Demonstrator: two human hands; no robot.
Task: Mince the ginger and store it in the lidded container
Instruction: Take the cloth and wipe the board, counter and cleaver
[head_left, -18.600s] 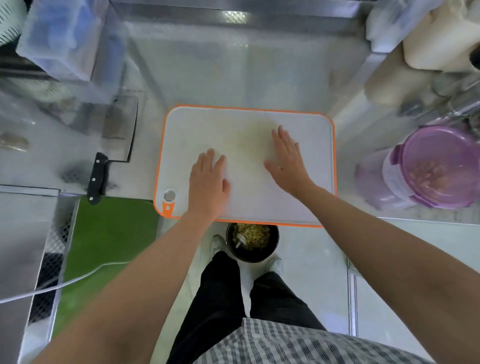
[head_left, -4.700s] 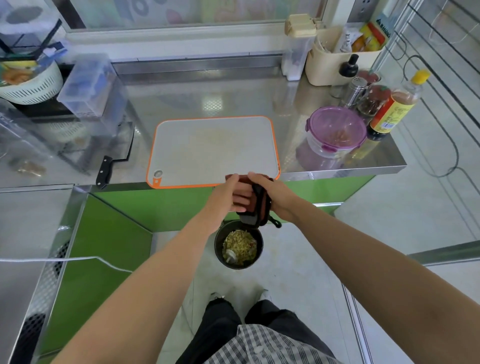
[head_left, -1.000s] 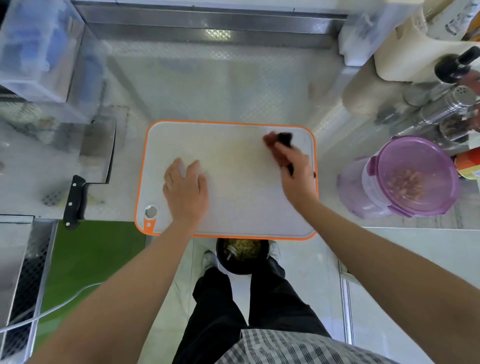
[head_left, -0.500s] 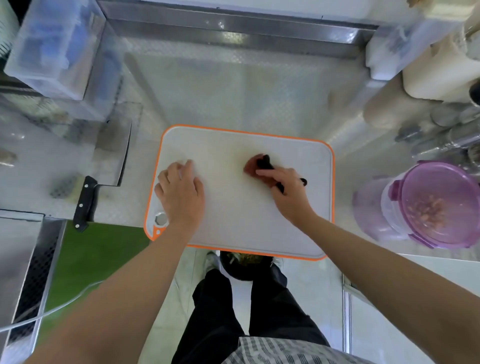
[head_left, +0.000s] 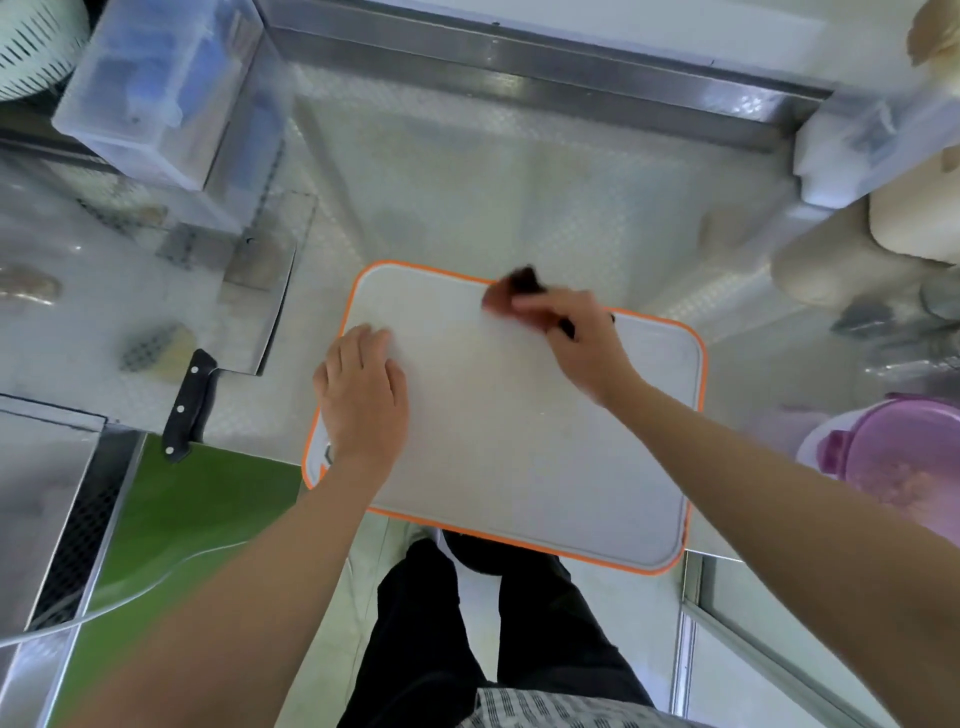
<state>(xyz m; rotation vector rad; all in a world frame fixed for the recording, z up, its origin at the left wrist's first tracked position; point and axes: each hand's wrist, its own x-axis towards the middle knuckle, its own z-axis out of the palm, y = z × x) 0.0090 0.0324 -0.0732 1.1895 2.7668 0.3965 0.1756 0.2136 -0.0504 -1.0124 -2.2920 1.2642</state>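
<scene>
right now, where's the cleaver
In the head view the cleaver lies flat on the steel counter, just left of the orange-rimmed cutting board, its black handle pointing toward the near edge.

Single head-worn view, looking steeply down, close over cutting board (head_left: 519, 441)

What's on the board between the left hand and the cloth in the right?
Nothing: only bare white cutting board lies between the left hand and the dark cloth that the right hand grips. Head view.
</scene>
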